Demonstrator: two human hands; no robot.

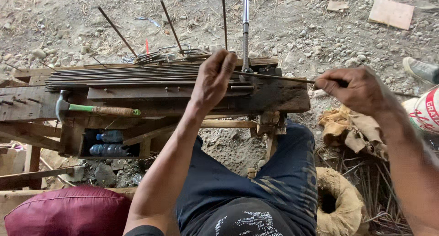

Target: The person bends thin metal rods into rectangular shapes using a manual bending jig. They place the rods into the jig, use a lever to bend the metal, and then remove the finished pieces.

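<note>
At the centre of the frame, the left hand (212,78) presses a thin steel rod (274,77) onto the wooden bench (283,99), fingers curled over it. The right hand (354,87), middle right, pinches the rod's other end. A hammer (91,109) lies at left.

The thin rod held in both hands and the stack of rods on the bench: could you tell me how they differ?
The held rod is single; the stacked rods are many, bundled together. The held rod is gripped by the left hand and right hand and sticks out past the bench; the stacked rods lie untouched along it. Both are thin, dark metal, lying roughly level.
</note>
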